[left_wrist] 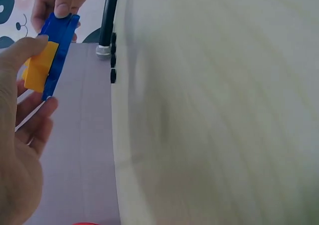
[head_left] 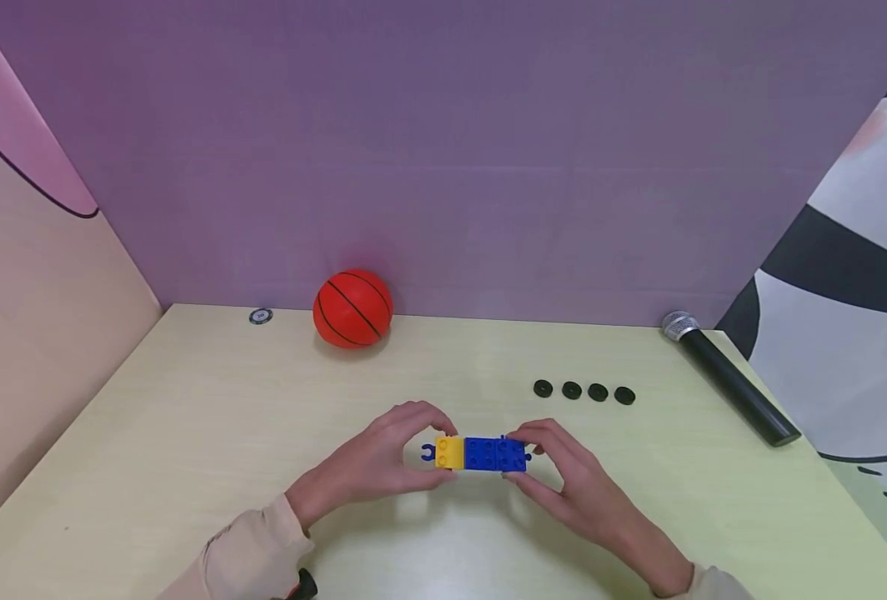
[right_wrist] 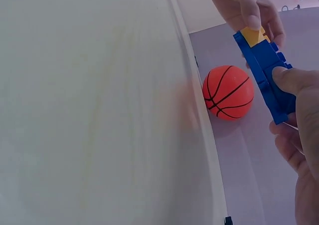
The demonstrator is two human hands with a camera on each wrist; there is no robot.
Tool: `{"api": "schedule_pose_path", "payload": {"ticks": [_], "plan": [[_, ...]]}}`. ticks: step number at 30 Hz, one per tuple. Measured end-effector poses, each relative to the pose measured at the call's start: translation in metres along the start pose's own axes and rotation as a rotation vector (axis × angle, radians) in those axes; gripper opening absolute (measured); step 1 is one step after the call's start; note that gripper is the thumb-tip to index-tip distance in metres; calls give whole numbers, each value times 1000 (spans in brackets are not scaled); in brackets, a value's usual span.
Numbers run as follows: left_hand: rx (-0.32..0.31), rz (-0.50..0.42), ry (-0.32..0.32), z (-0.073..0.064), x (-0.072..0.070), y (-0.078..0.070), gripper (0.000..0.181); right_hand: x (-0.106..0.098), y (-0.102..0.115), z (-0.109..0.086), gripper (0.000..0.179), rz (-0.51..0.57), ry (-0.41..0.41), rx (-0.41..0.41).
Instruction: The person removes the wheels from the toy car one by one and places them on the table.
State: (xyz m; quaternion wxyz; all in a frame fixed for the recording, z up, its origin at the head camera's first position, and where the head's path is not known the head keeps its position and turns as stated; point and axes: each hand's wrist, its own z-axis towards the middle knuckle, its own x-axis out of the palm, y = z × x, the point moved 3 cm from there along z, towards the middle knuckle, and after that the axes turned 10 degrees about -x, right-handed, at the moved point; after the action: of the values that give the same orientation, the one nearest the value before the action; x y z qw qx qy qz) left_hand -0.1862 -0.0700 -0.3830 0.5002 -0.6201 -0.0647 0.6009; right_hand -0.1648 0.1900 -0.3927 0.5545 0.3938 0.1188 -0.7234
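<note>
Both hands hold up a toy brick train car (head_left: pixel 481 455) over the table. Its long blue base (left_wrist: pixel 62 55) has a hook at the left end and a small knob at the right. A yellow brick (head_left: pixel 449 452) sits on the base's left part, with blue bricks (right_wrist: pixel 269 60) beside it. My left hand (head_left: pixel 404 450) pinches the car at the yellow brick, thumb on the near side and fingers on the far side. At the blue end, my right hand (head_left: pixel 567 479) pinches it the same way. The fingers cover parts of the car's sides.
Several black discs (head_left: pixel 572 390) lie in a row beyond the right hand. A microphone (head_left: pixel 736 383) rests along the table's right edge. At the back stand a red toy basketball (head_left: pixel 353 308) and a small round chip (head_left: pixel 260 316), near the purple wall (head_left: pixel 458 167).
</note>
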Motion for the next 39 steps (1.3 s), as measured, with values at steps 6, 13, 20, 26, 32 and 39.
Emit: {"api": "schedule_pose_path", "payload": {"ticks": [6, 13, 20, 26, 32, 39], "plan": [[103, 103, -95, -2, 0, 0, 39, 2, -3, 0, 44, 8, -15, -19], [178, 131, -138, -6, -2, 3, 46, 1, -2, 1, 43, -3, -19, 0], [190, 101, -153, -7, -2, 8, 44, 3, -2, 2, 43, 15, -24, -11], [147, 134, -143, -3, -2, 12, 42, 4, -5, 5, 37, 22, -36, -24], [116, 155, -133, 4, -1, 17, 42, 9, -14, 7, 48, 36, -26, 11], [115, 162, -121, 17, 3, 25, 41, 13, -29, 8, 43, 24, -28, 68]]}}
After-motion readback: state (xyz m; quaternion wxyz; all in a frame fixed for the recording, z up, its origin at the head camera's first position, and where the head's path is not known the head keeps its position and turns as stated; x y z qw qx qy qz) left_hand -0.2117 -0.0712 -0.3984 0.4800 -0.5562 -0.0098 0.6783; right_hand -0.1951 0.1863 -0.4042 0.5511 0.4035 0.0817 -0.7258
